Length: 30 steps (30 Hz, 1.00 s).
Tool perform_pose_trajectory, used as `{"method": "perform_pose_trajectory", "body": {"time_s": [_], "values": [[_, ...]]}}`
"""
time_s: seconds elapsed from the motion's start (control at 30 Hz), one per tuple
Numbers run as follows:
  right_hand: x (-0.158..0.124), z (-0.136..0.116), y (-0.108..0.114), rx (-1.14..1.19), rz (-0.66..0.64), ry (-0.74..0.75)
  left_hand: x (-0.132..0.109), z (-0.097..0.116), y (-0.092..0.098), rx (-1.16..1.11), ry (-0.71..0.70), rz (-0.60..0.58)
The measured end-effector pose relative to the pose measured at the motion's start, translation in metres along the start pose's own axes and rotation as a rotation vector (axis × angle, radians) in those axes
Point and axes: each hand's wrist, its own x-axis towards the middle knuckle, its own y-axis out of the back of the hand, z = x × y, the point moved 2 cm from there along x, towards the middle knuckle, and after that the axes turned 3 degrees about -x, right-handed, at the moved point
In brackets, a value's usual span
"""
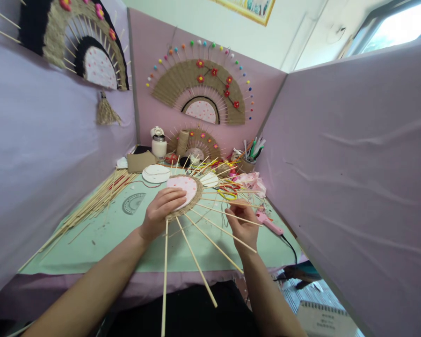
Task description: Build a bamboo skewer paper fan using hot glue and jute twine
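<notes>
A fan frame (182, 187) is held up over the table, its half-round base covered in white cloth with pink dots and edged with twine. Several thin wooden sticks (200, 262) spread from its edge towards me and to the right. My left hand (164, 208) grips the base, fingers lying over the dotted cloth and thumb out of sight underneath. Among the sticks on the right is my right hand (243, 222), its fingers curled and closed; what they pinch is too small to make out. A thin strand of twine (177, 230) crosses beneath the sticks near the base.
Loose sticks (87, 201) and a protractor (133, 203) lie left. A pink glue gun (270, 223) with its cord is at right, near yellow-handled scissors (228, 194). Behind stand a white jar (159, 147) and a pen holder (246, 165). Finished fans (168, 86) hang on the partitions.
</notes>
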Motion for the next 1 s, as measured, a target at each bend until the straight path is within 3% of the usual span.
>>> {"method": "perform_pose_trajectory", "body": {"time_s": [0.13,0.27,1.0], "values": [[0.001,0.001,-0.011,0.143,-0.153,-0.132,0.004,0.004,0.000,-0.027,-0.017,-0.012],[0.004,0.002,-0.017,0.183,-0.233,-0.154,0.004,0.004,-0.001,-0.035,-0.018,-0.033],[0.009,0.004,-0.014,0.045,-0.221,-0.165,0.005,0.006,-0.002,-0.011,-0.051,-0.069]]}}
